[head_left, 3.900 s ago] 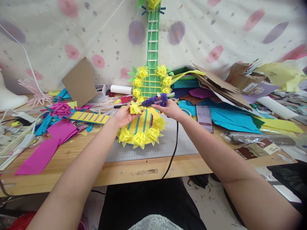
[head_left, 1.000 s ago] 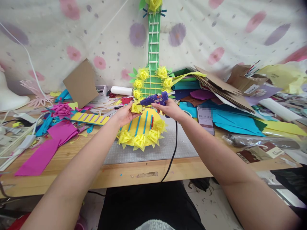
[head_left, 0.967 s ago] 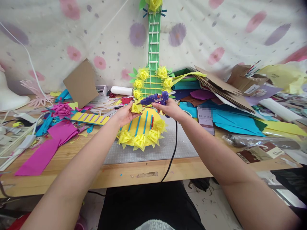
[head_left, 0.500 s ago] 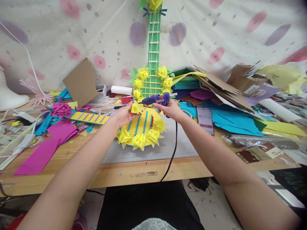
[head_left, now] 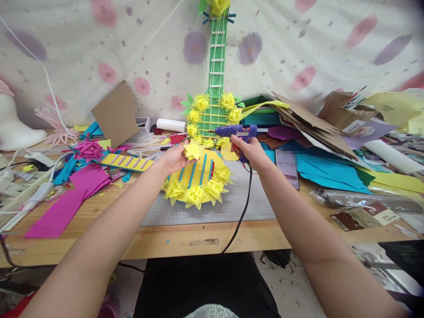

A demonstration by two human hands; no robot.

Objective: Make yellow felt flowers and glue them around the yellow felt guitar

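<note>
Pinched in my left hand (head_left: 176, 159) is a yellow paper flower (head_left: 193, 150), its flat star-shaped side showing. My right hand (head_left: 249, 149) grips a purple hot glue gun (head_left: 236, 131), nozzle pointing left, a clear glue stick out of its back. Below the hands lies a round yellow craft body (head_left: 198, 172) with blue strips and a small red piece. Several yellow paper flowers (head_left: 194, 194) line its near edge. Behind it stands a green paper guitar (head_left: 216, 79) with white strings and yellow flowers around its lower part.
A grey cutting mat (head_left: 255, 205) lies under the yellow body. Left are magenta paper (head_left: 56, 212), a yellow striped strip (head_left: 126, 162) and cardboard (head_left: 114, 115). To the right are a phone (head_left: 286, 168), blue sheets (head_left: 326, 172) and stacked cardboard (head_left: 314, 119). The gun's black cord (head_left: 243, 212) hangs over the table edge.
The glue gun has moved right and slightly up, away from the flower. My left hand has turned the flower so its flat star side shows more. The view has shifted slightly.
</note>
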